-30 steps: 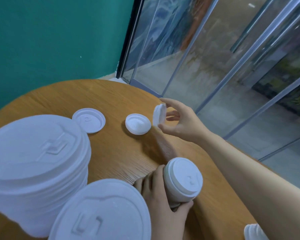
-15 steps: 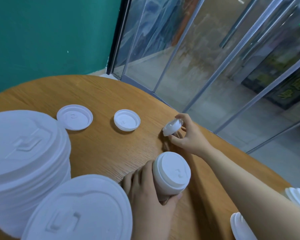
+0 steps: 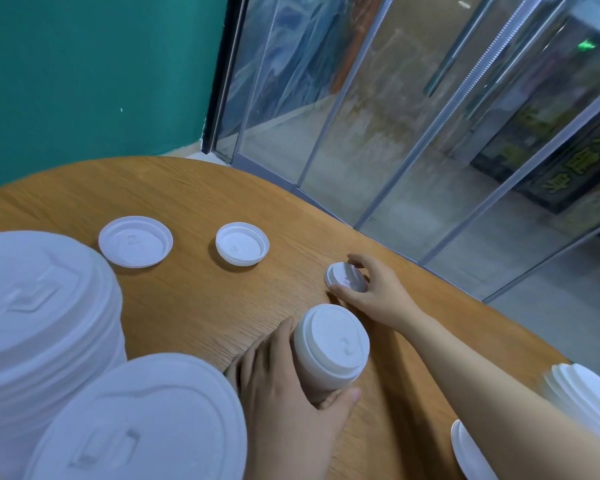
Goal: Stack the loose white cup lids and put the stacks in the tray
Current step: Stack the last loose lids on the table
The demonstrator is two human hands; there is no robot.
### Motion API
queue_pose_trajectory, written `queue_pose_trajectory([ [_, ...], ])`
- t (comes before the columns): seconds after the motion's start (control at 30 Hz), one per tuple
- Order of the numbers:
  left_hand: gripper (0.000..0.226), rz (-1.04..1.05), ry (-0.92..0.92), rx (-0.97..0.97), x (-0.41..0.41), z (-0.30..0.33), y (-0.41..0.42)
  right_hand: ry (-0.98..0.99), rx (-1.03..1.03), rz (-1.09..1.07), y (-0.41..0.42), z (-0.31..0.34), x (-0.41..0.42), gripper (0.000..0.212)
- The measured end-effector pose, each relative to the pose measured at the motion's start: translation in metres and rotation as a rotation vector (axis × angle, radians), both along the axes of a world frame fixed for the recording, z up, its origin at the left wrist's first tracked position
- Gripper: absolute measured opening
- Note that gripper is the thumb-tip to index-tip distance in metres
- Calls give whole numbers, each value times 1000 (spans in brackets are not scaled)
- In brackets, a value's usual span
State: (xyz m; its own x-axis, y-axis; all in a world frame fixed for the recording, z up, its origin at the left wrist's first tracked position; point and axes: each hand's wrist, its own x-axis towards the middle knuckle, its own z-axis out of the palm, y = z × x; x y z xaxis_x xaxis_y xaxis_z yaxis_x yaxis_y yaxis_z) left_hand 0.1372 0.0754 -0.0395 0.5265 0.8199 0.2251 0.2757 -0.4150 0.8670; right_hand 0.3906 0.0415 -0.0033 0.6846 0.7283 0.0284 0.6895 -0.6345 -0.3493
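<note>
White lid stack (image 3: 329, 351) is gripped by left hand (image 3: 291, 403), fingers curled round it, low over the wooden table (image 3: 194, 306). Single lid (image 3: 345, 278) is pinched between right hand (image 3: 374, 292) thumb and fingers, at table level. Two loose lids (image 3: 136, 241) (image 3: 242, 243) lie apart, upturned, farther back. Big stacks (image 3: 45, 327) are seen near left.

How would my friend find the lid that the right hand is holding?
Start at the round wooden table, near its glass-wall edge. The small lid is pinched in the right hand, just beyond the left hand's lid stack. It alone is tilted; two others lie flat.
</note>
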Motion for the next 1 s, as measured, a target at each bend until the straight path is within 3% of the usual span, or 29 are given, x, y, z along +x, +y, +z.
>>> queue_pose_trajectory([
  [0.1, 105, 4, -26, -10, 1, 2, 0, -49, -30, -44, -6, 0, 3, 70],
  [0.23, 97, -6, -96, -20, 1, 6, 1, -33, -14, -85, -7, 5, -1, 61],
  [0.33, 96, -28, -95, -59, -2, 7, 0, 5, 132, -120, -4, 20, -12, 56],
  [0.5, 95, -80, -86, -98, -7, 13, 0, 252, 363, -48, -19, 67, -67, 24],
  [0.6, 88, -70, -94, -87, -8, 15, -1, 302, 370, 34, -43, 83, -102, 34],
  [0.73, 88, -77, -86, -77, -8, 13, -3, 211, 307, 126, -58, 89, -132, 58],
  [1.0, 80, -71, -64, -90, -8, 13, -1, 85, 127, 193, -56, 82, -143, 72],
])
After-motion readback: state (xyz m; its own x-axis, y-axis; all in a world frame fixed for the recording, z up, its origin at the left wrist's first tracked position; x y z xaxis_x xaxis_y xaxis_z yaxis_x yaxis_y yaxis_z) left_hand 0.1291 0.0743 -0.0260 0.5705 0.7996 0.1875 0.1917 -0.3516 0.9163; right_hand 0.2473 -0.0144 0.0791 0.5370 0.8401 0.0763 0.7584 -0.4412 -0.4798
